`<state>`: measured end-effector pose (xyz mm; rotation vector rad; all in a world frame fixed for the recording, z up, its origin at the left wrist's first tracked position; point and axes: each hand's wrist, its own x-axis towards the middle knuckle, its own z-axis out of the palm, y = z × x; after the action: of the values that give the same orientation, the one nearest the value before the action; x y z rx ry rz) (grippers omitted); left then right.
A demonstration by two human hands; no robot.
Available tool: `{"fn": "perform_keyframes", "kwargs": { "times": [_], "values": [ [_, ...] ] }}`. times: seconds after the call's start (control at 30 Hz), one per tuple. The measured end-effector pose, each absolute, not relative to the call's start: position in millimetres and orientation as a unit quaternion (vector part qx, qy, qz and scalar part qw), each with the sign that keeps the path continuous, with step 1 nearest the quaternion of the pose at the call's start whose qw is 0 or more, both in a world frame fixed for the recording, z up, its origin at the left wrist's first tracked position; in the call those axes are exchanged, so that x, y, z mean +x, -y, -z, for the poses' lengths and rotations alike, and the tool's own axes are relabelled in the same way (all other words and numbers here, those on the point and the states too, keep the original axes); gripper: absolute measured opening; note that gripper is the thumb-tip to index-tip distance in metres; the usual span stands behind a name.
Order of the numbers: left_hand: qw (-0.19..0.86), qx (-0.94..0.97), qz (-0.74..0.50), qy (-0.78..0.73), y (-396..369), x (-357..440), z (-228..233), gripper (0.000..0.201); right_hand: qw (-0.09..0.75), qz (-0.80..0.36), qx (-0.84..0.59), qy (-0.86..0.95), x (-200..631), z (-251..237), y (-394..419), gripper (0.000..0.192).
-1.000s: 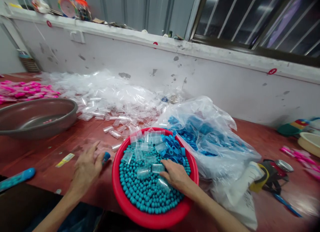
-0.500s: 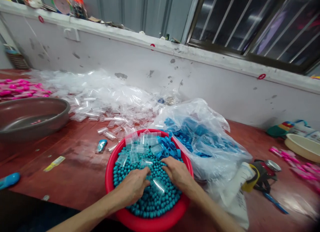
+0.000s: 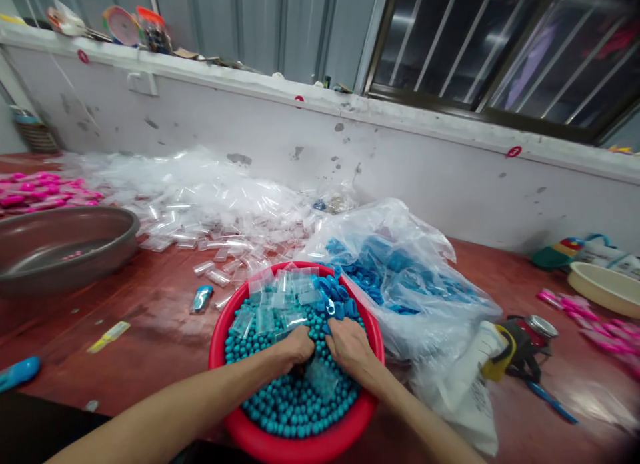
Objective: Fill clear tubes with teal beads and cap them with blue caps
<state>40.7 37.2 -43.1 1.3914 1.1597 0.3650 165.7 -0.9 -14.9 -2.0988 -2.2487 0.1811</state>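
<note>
A red basin [image 3: 219,344] holds turquoise beads [image 3: 295,417], with clear plastic sleeves [image 3: 266,317] and small blue plastic caps [image 3: 337,292] lying on top. My left hand [image 3: 299,347] is closed, its fingertips down among the beads near the middle and hidden from view. Just below it a clear sleeve [image 3: 324,379] lies over the beads, perhaps touching the fingers. To its right, my right hand [image 3: 350,344] has bent fingers drawn together beside the caps. A bit of blue shows at its fingertips; whether they grip it is unclear.
Behind the basin spreads a heap of clear sleeves [image 3: 200,191]. A plastic bag [image 3: 400,264] of blue caps leans close on the right. A grey basin [image 3: 125,241] stands left, near pink pieces [image 3: 45,189]. A filled sleeve [image 3: 201,299] lies on the red table [image 3: 165,337].
My left hand has moved right and closed, its fingers now deeper in the beads. My right hand has shifted slightly, fingers more bent, with blue now at its fingertips. The view has turned slightly.
</note>
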Motion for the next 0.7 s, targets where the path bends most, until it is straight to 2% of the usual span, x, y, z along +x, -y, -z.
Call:
{"fn": "perform_keyframes", "kwargs": {
  "times": [0.17,0.33,0.5,0.7],
  "values": [
    [0.708,0.505,-0.143,-0.474,-41,36,38,0.023,0.103,-0.132,-0.669,0.724,182,9,-7,0.019],
    [0.747,0.459,-0.197,-0.439,-40,20,30,0.023,0.241,-0.257,-0.632,0.69,183,6,-7,0.03],
    [0.737,0.461,-0.23,-0.439,-36,13,28,0.031,0.303,-0.372,-0.552,0.682,177,6,-7,0.032],
    [0.678,0.511,-0.296,-0.438,-34,12,24,0.025,0.36,-0.376,-0.556,0.647,171,12,-5,0.029]
  ]
}}
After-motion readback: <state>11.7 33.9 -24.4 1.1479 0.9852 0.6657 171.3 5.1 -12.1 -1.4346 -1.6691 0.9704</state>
